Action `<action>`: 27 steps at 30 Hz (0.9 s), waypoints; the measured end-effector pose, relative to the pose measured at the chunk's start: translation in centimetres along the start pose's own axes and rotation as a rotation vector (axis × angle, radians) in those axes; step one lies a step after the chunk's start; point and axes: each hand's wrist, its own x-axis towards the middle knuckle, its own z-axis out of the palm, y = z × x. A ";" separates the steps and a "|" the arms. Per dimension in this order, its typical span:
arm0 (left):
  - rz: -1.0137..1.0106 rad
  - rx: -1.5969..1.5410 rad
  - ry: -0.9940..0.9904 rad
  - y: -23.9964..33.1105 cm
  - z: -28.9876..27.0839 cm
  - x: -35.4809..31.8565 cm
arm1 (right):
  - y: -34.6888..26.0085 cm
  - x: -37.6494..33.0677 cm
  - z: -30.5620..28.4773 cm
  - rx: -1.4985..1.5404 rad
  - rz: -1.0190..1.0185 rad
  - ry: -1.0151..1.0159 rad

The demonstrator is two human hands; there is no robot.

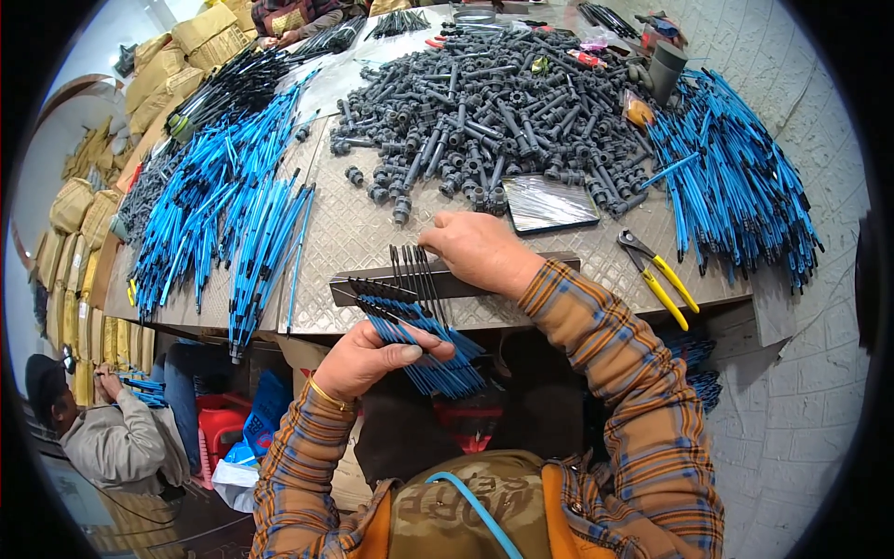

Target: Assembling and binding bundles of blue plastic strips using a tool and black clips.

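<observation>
My left hand [372, 359] is closed around a bundle of thin blue rods with black ends [445, 368], held at the table's front edge. The bundle slants, its black tips fanning out to the left above my thumb. Several thin black rods [406, 270] stick up beside it, across a long dark bar [475, 279] lying along the edge. My right hand [480, 247] reaches over that bar from the right. Its fingers are pinched at the upper end of one black rod; the fingertips are partly hidden.
A large heap of dark grey plastic fittings [503, 102] covers the table's middle. Blue rods are piled at left [214, 205] and right [736, 177]. Yellow-handled pliers [659, 278] and a film-wrapped flat box [549, 203] lie nearby. Other people sit at left [121, 438] and far side [298, 20].
</observation>
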 end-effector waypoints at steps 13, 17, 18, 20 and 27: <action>-0.010 -0.062 0.038 0.2 0.3 -0.1 | 0.0 0.2 1.1 0.186 0.040 -0.025; -0.006 -0.022 0.042 0.3 0.3 -0.2 | -0.5 0.3 1.0 0.218 0.076 -0.001; -0.009 -0.020 0.044 0.4 0.3 -0.3 | -0.7 0.4 0.7 0.193 0.091 -0.024; -0.013 -0.017 0.049 0.5 0.3 -0.4 | -1.3 0.6 0.1 0.143 0.119 -0.072; 0.007 0.008 0.039 0.2 0.2 -0.4 | -1.5 0.5 0.0 0.241 0.257 0.007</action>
